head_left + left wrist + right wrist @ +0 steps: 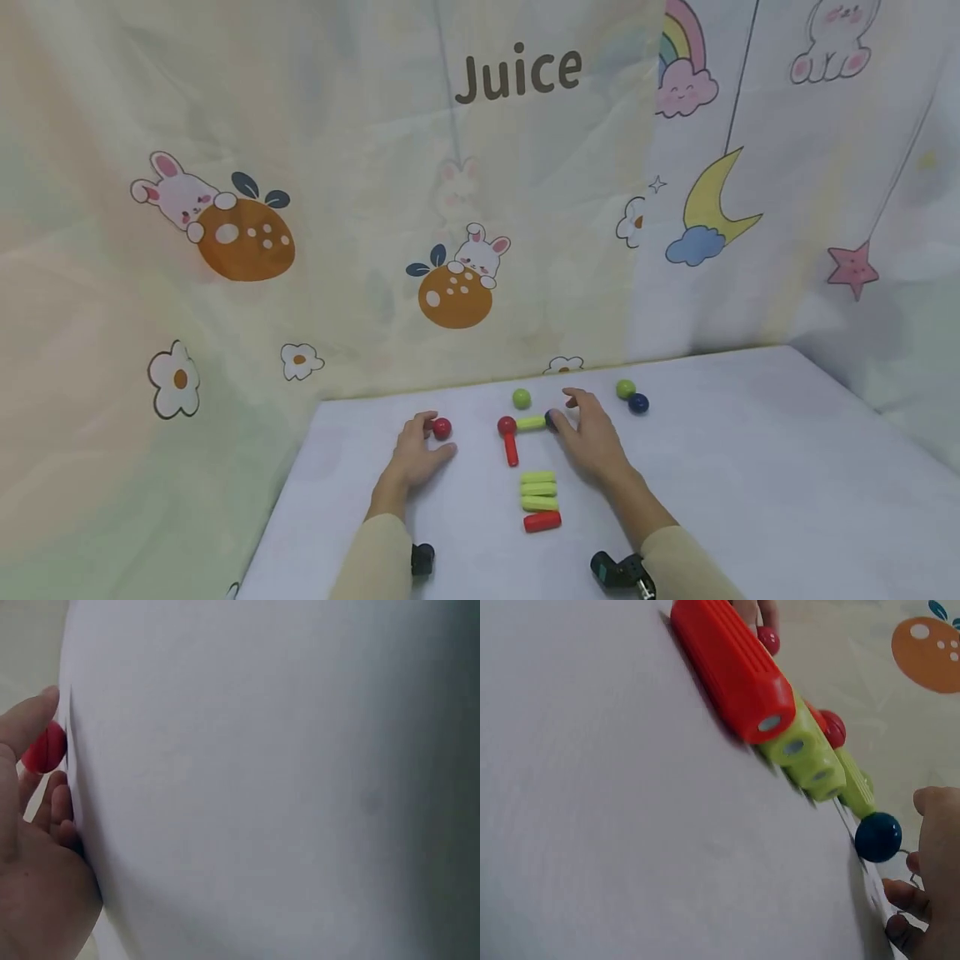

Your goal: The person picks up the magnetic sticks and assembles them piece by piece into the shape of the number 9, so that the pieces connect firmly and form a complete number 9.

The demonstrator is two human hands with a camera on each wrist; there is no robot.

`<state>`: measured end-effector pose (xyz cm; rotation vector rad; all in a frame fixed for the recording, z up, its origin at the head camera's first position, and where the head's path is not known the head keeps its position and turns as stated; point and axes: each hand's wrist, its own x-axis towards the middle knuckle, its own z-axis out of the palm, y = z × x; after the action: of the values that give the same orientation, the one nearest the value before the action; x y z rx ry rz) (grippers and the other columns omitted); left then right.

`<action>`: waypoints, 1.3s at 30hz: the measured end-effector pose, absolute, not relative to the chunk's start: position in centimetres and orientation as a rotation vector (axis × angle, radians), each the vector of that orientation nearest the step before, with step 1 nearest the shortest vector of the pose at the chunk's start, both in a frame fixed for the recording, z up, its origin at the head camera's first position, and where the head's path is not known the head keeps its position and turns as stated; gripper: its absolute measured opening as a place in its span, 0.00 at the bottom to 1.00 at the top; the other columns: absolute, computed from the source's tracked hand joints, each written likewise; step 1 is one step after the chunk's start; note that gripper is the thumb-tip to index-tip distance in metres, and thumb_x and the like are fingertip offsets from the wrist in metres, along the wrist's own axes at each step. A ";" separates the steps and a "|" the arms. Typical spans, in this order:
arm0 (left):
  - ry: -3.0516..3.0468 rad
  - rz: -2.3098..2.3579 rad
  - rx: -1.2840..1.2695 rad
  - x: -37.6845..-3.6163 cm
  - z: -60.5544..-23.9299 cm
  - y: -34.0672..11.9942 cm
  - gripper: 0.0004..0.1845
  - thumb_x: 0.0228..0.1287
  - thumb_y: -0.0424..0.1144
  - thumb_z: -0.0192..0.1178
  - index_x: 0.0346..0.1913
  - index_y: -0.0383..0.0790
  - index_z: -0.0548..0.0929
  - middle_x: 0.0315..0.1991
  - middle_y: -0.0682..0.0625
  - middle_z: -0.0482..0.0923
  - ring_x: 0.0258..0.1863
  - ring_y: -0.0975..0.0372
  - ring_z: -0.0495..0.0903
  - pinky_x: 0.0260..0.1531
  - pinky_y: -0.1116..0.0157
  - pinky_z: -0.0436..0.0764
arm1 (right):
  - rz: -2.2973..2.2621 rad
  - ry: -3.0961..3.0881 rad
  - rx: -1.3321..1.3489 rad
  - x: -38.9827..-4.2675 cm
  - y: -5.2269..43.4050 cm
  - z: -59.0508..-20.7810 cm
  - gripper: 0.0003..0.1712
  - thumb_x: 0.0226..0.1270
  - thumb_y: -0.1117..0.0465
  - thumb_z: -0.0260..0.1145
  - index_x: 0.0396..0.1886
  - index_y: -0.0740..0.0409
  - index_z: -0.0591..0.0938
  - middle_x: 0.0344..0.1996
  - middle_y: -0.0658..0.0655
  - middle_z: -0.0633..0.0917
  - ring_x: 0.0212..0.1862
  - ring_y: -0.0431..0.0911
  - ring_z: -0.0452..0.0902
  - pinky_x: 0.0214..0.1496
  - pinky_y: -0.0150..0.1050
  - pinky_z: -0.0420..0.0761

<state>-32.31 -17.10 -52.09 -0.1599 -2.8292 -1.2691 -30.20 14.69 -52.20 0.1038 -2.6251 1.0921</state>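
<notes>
My left hand [420, 454] is beside a loose red ball [442, 428], thumb and fingers spread around it; in the left wrist view the thumb partly covers this ball [46, 748]. In the middle, another red ball [507, 426] joins a red stick [512, 451] and a yellow-green stick [531, 423]. A navy ball [878, 837] sits at the yellow-green stick's right end. Next to that ball is my right hand [596, 442], its thumb tip at the ball and its index finger held apart. Whether the thumb touches the ball, I cannot tell.
Nearer me lie several yellow-green sticks [538, 490] side by side and a thick red stick [542, 522]. A green ball [521, 398] sits behind the joined pieces. Back right are another green ball [626, 388] and a navy ball [638, 403]. A printed curtain [360, 317] hangs behind the table.
</notes>
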 end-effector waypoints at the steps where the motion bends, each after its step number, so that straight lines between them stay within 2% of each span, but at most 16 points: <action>1: -2.832 -1.257 -0.161 -32.3 -52.1 -16.8 0.37 0.61 0.43 0.72 0.71 0.39 0.69 0.62 0.38 0.73 0.64 0.44 0.73 0.64 0.42 0.70 | 1.091 -2.608 0.096 -30.2 14.6 -51.9 0.31 0.76 0.46 0.62 0.71 0.55 0.70 0.55 0.58 0.80 0.40 0.48 0.75 0.48 0.48 0.77; 3: -2.844 -1.236 -0.154 -32.3 -51.9 -16.2 0.38 0.60 0.46 0.73 0.71 0.41 0.70 0.61 0.39 0.74 0.63 0.45 0.72 0.63 0.41 0.70 | 1.075 -2.593 0.094 -30.1 14.3 -51.4 0.29 0.76 0.47 0.63 0.68 0.56 0.72 0.49 0.56 0.79 0.40 0.48 0.74 0.48 0.47 0.77; 6: -2.852 -1.266 -0.154 -32.4 -51.6 -15.6 0.39 0.59 0.48 0.74 0.72 0.44 0.70 0.62 0.40 0.74 0.65 0.46 0.71 0.64 0.41 0.69 | 1.059 -2.576 0.127 -30.0 13.8 -50.7 0.25 0.74 0.49 0.65 0.63 0.57 0.75 0.39 0.53 0.78 0.37 0.46 0.72 0.44 0.44 0.76; 11: -2.813 -1.396 -0.210 -32.5 -50.9 -15.4 0.40 0.61 0.45 0.73 0.74 0.46 0.68 0.65 0.41 0.72 0.67 0.46 0.71 0.67 0.41 0.69 | 1.055 -2.609 0.183 -29.8 12.8 -49.8 0.16 0.71 0.52 0.68 0.52 0.53 0.80 0.27 0.47 0.78 0.30 0.43 0.72 0.35 0.38 0.73; 15: -2.814 -1.375 -0.245 -32.4 -50.6 -15.4 0.37 0.62 0.43 0.72 0.73 0.50 0.71 0.65 0.40 0.72 0.66 0.45 0.71 0.66 0.38 0.68 | 1.036 -2.679 0.229 -29.6 12.2 -49.4 0.12 0.69 0.51 0.70 0.44 0.51 0.80 0.26 0.45 0.80 0.29 0.41 0.73 0.32 0.37 0.74; 21: -2.868 -1.224 -0.257 -32.2 -50.3 -15.5 0.39 0.60 0.47 0.72 0.75 0.52 0.71 0.64 0.37 0.70 0.63 0.44 0.71 0.62 0.36 0.68 | 1.060 -2.774 0.243 -29.5 11.0 -49.2 0.15 0.66 0.47 0.73 0.33 0.51 0.80 0.22 0.47 0.78 0.27 0.42 0.72 0.30 0.36 0.74; 30: -2.888 -1.176 -0.209 -32.2 -50.7 -16.0 0.40 0.60 0.49 0.72 0.75 0.51 0.70 0.63 0.38 0.72 0.63 0.44 0.71 0.62 0.35 0.67 | 1.054 -2.844 0.235 -30.2 9.0 -50.0 0.22 0.64 0.40 0.73 0.28 0.52 0.79 0.20 0.48 0.77 0.25 0.42 0.71 0.27 0.35 0.72; 39: -2.879 -1.233 -0.129 -32.1 -51.2 -16.8 0.42 0.61 0.49 0.71 0.77 0.50 0.67 0.68 0.38 0.69 0.67 0.43 0.70 0.66 0.35 0.65 | 1.029 -2.876 0.229 -30.6 8.2 -50.3 0.25 0.62 0.38 0.73 0.23 0.52 0.78 0.16 0.48 0.76 0.24 0.42 0.71 0.26 0.35 0.69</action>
<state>-32.10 -16.80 -51.16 -0.1289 -2.8795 -1.2327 -30.62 8.21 -50.26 0.2293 -2.8758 1.0292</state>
